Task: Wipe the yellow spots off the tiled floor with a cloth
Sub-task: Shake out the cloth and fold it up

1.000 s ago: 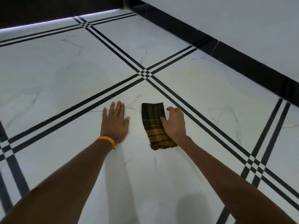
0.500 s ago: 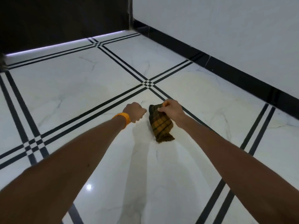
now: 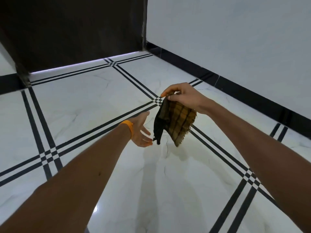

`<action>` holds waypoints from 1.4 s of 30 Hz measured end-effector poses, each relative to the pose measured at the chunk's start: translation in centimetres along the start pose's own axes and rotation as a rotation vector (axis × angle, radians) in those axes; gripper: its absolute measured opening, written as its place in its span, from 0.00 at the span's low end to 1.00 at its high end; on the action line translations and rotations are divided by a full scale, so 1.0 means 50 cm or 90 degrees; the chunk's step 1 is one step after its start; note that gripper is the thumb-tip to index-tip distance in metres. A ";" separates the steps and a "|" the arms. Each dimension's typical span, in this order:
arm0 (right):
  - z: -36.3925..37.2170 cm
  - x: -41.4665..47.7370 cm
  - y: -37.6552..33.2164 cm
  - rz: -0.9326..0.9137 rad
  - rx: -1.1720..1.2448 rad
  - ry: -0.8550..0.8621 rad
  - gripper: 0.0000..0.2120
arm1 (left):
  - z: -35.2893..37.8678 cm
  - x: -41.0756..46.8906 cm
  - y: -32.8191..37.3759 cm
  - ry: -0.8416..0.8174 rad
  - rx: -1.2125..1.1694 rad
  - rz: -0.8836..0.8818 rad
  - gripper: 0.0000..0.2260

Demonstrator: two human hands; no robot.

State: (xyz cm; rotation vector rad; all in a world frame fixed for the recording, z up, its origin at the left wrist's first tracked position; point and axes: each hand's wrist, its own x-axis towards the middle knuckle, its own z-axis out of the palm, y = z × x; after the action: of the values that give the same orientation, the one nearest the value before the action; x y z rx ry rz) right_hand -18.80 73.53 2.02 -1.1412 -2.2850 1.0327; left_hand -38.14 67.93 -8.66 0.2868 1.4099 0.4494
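— While the right hand [image 3: 183, 98] is up in the air, what does it hold?
— It pinches the top edge of a dark brown-and-yellow checked cloth [image 3: 176, 123] between thumb and fingertips, with the hand at the cloth's 12 o'clock.
— Where is the cloth, then?
— It hangs clear of the glossy white marble-look tiled floor with black stripe borders [image 3: 84, 101], a little towards 3 o'clock from the middle of the view. One yellow checked fold faces the camera, and a darker fold droops to a point at its 7 o'clock.
— And the left hand [image 3: 141, 130]?
— It is spread wide with the palm turned up and the fingers straight, holding nothing, at the cloth's 9 o'clock. Its fingertips are just beside that drooping dark corner; I cannot tell whether they touch it.
— Anything on the wrist?
— A thin orange wristband [image 3: 128, 130] circles the left wrist.
— What surrounds them?
— A plain white wall [image 3: 235, 39] with a black skirting strip [image 3: 235, 86] runs along 1 to 3 o'clock. A dark brown panel [image 3: 75, 31] stands at 11 o'clock, with a thin line of light along its foot. Both forearms reach in from 6 o'clock.
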 end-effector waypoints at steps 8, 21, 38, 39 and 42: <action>0.014 -0.035 -0.004 -0.076 0.066 0.063 0.07 | 0.066 -0.018 0.032 -0.202 -0.367 0.136 0.15; 0.032 -0.048 0.078 0.200 0.252 0.145 0.15 | 0.115 -0.014 0.029 0.211 0.155 0.657 0.16; 0.018 -0.058 0.071 0.316 0.604 0.202 0.07 | 0.138 -0.049 0.042 0.023 0.091 0.632 0.15; 0.013 -0.061 0.075 0.318 0.619 0.211 0.08 | 0.138 -0.049 0.042 0.025 0.084 0.640 0.13; -0.001 -0.063 0.094 0.334 0.690 0.297 0.05 | 0.134 -0.039 0.048 0.079 -0.013 0.635 0.09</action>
State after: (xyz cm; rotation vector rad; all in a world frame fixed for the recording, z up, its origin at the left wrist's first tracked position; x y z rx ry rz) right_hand -14.45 72.88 -1.55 -1.2547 -0.8011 1.6435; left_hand -32.05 69.62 -4.89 0.9669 1.3028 1.3059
